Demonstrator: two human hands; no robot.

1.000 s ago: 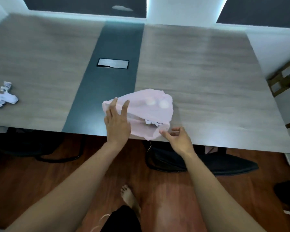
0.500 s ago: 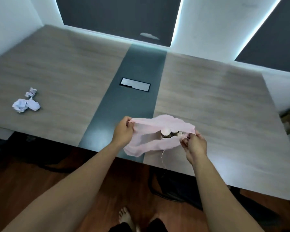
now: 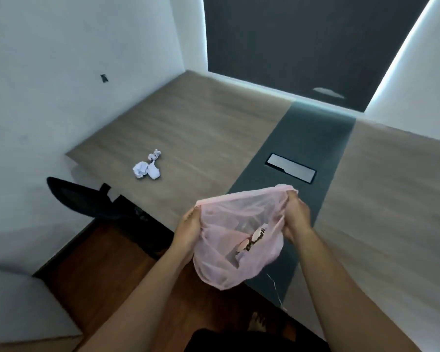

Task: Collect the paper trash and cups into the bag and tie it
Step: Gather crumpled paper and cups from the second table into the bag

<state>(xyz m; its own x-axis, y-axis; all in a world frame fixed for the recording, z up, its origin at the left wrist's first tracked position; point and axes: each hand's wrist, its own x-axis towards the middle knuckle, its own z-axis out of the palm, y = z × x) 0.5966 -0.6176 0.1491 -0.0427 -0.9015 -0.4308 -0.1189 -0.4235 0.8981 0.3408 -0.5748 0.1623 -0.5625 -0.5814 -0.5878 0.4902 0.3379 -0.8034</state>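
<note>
A thin, translucent pink plastic bag (image 3: pixel 221 262) hangs over the near edge of the long wood-grain table (image 3: pixel 214 128), just where its dark grey centre strip meets the edge. The left hand (image 3: pixel 188 231) pinches the left end of the bag's rim and the right hand (image 3: pixel 296 219) clutches the bunched right end, so the mouth is stretched between them, running left to right with the right end a little farther off. The mouth seems to face upward, and the sack sags toward the person. Pale-rimmed cups (image 3: pixel 252 237) show through the film, low in the bag. The crumpled white paper scraps (image 3: pixel 146 167) lie on the wood well apart from the bag, to its far left. They form a small cluster, and its long axis slants from near-left to far-right. The left hand is plainly nearer to them, so reaching would probably mean freeing that hand or carrying the bag leftward along the edge.
</note>
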